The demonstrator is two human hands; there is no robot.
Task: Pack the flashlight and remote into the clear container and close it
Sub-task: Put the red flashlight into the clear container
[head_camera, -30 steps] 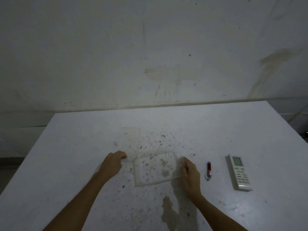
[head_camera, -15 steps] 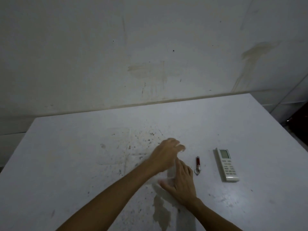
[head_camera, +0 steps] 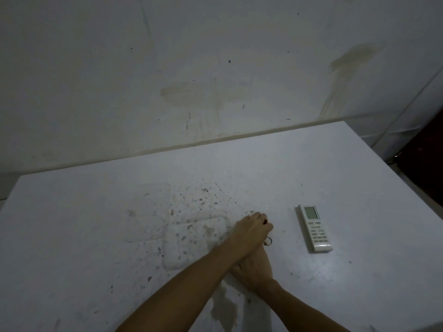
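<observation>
Stained table (head_camera: 311, 295); left hand (head_camera: 251, 228) over flashlight (head_camera: 269, 240), grip unclear; right hand (head_camera: 255, 267) half-hidden, flat.

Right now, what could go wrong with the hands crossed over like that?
The left hand covers the small flashlight, reaching across the right hand, so the arms may bump. The clear container and its lid are hard to see on the speckled table, so the flashlight could miss it.
</observation>
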